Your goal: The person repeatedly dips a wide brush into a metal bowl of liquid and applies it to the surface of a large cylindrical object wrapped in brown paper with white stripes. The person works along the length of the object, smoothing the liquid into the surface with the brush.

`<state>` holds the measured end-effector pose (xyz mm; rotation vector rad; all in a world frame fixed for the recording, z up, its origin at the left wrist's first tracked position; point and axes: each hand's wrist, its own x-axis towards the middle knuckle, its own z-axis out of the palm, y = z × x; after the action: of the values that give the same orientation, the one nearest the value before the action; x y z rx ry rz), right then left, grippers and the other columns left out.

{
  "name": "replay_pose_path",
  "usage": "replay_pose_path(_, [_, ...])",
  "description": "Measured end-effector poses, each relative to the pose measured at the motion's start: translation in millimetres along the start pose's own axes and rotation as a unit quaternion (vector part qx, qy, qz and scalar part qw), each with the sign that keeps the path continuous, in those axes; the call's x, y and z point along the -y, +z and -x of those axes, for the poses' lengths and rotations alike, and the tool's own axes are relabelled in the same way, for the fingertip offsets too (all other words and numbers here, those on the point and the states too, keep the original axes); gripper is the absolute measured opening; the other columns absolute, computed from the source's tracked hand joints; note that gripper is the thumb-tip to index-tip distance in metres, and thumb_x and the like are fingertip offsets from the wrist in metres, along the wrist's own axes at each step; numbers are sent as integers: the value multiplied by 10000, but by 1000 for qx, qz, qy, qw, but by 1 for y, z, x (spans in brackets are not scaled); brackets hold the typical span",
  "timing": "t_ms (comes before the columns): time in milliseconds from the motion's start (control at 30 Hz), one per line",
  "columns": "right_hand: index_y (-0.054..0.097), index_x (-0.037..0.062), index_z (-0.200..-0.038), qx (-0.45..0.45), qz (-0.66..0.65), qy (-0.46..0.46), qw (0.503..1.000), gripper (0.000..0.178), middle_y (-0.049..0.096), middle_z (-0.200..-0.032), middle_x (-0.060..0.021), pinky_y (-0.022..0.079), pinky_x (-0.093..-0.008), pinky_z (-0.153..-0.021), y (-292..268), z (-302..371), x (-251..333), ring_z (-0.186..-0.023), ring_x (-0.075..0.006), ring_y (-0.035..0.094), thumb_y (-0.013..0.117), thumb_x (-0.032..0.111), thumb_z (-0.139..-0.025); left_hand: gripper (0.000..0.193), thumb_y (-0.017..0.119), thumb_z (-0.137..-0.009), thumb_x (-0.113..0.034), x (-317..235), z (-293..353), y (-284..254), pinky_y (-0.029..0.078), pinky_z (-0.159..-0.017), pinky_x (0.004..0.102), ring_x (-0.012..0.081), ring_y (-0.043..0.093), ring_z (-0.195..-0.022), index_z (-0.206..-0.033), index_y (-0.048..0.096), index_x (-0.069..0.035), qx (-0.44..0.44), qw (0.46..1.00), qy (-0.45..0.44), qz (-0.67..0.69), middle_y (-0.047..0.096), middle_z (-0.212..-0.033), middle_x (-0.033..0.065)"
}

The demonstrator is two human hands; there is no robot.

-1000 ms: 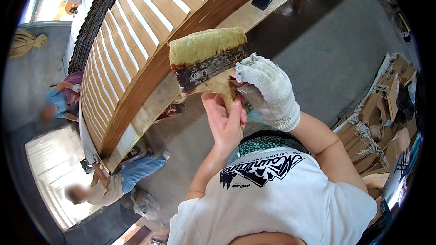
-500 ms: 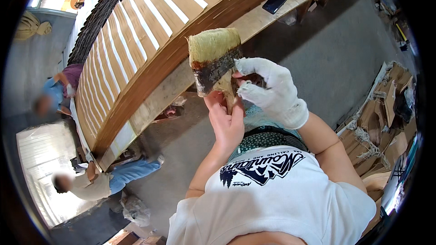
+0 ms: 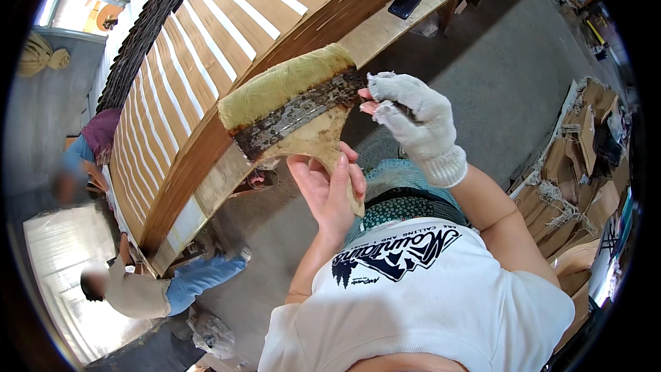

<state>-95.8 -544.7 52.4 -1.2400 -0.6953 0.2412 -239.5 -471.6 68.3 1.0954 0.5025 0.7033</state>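
A wide flat paintbrush (image 3: 292, 114) is held up in front of me, broadside on. Its pale yellow bristles point up and away; below them runs a dark, stained metal band and a light wooden handle. My left hand (image 3: 329, 189), bare, is wrapped around that handle from below. On my right hand (image 3: 416, 117) is a white knit glove with bare fingertips poking out. Those fingertips are bent together close by the right end of the metal band. Whether they touch it or pinch something small, I cannot tell.
Beyond the brush rises a large curved wooden form with white strips (image 3: 206, 48). A black phone (image 3: 406, 2) lies on its plank ledge (image 3: 372, 34). Two people work at the left, one in blue trousers (image 3: 200, 282). Cardboard scraps and stringy fibres (image 3: 568, 193) are heaped at right.
The brush has turned in my left hand, from edge-angled to showing its broad side, and its bristle end swung left. My right fingers have shifted slightly at its right end.
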Motion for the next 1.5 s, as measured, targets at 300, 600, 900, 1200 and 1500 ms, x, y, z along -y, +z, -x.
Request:
replay_pose_path(300, [696,73,-1082,50,351,-167,920,377,686,-1036,-113,545,-406,-871,16,1,15,-974,-319,664,767,55,-712,373,483,-1002,17,1,8,-6,425,-405,219,114,539,-535,-1257,220,-56,26,994,36,-99,556,-1036,190])
replay_pose_path(600, [653,68,-1129,47,391,-210,895,445,669,-1044,-103,538,-425,-899,25,2,16,-982,-330,653,775,106,-703,418,487,-969,41,4,9,-8,400,-368,235,142,513,-450,-1282,244,-92,12,994,69,-81,562,-1023,203])
replay_pose_path(900, [699,61,-1077,-41,311,-79,946,258,703,-1043,-132,548,-394,-835,6,-16,7,-944,-316,683,716,158,-839,448,481,-969,39,-7,11,-5,382,-344,245,140,491,-423,-1312,225,-96,-39,989,130,-61,548,-988,191])
replay_pose_path(1200, [722,63,-1076,34,246,-126,960,304,700,-1030,-151,567,-376,-824,31,-6,19,-927,-326,693,757,61,-773,479,465,-989,50,-5,9,-6,437,-411,228,111,531,-498,-1343,163,-67,-19,989,112,-98,544,-1020,187])
replay_pose_path(1500, [679,89,-1117,73,373,-216,899,411,680,-1066,-85,540,-407,-866,28,-7,25,-1008,-317,661,776,79,-718,512,472,-965,83,3,11,-16,409,-394,226,127,522,-479,-1327,174,-124,31,977,143,-156,563,-1008,180])
